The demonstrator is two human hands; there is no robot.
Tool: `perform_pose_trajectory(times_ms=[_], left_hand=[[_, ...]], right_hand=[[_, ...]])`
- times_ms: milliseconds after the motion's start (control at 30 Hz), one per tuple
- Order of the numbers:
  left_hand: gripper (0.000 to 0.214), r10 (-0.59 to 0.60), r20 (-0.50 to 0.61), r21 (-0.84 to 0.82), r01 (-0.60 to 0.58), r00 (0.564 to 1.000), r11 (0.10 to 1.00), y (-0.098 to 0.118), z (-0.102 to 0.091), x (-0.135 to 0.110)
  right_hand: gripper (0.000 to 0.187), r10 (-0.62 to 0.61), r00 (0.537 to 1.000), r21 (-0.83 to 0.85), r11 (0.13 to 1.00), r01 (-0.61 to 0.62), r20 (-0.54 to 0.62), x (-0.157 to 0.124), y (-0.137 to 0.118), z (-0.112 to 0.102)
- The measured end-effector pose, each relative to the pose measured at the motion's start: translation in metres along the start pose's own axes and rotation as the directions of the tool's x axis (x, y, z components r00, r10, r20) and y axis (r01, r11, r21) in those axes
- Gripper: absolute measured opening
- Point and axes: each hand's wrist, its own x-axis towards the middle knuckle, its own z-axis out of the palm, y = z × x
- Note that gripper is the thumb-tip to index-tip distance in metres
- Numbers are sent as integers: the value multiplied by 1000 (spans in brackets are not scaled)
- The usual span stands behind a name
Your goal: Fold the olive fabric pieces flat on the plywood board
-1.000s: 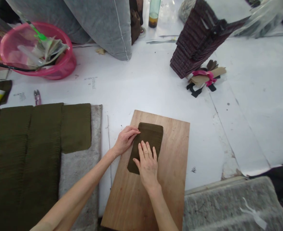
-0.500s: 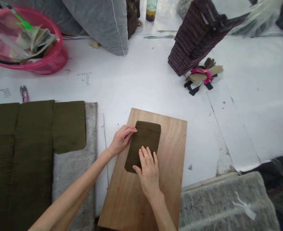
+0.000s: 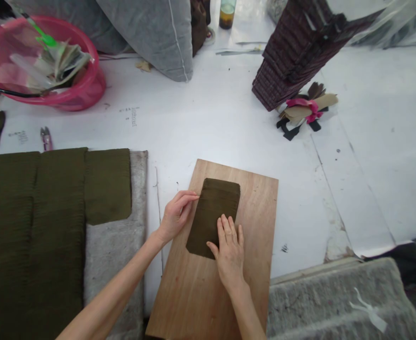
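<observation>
A dark olive fabric piece with rounded corners lies on a wooden board in front of me. My left hand rests at the piece's left edge, fingers curled with the tips against that edge. My right hand lies flat on the piece's lower right part, fingers stretched out and close together.
Rows of olive fabric pieces lie on grey felt at the left. A pink basin with scraps stands at the back left, small snips near it. A dark stack, a grey cushion and a bottle are behind.
My right hand has slid down and to the right along the fabric piece. My left hand stays at the left edge. The view has shifted a little.
</observation>
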Motion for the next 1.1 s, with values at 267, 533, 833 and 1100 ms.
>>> perform_pose_trajectory(times_ms=[267, 533, 833, 1100], left_hand=[[19, 17, 61, 101, -23, 998, 995, 9, -1, -7], [9, 42, 103, 335, -75, 994, 939, 16, 2, -11], [8, 1, 113, 340, -40, 994, 939, 18, 5, -16], [5, -14, 161, 361, -45, 987, 931, 18, 2, -12]], right_hand=[[32, 120, 976, 135, 986, -96, -181, 23, 11, -23], [18, 95, 990, 133, 988, -80, -108, 64, 14, -30], [19, 36, 999, 35, 999, -36, -12, 78, 13, -28], [11, -9, 996, 10, 1000, 8, 89, 94, 12, -36]])
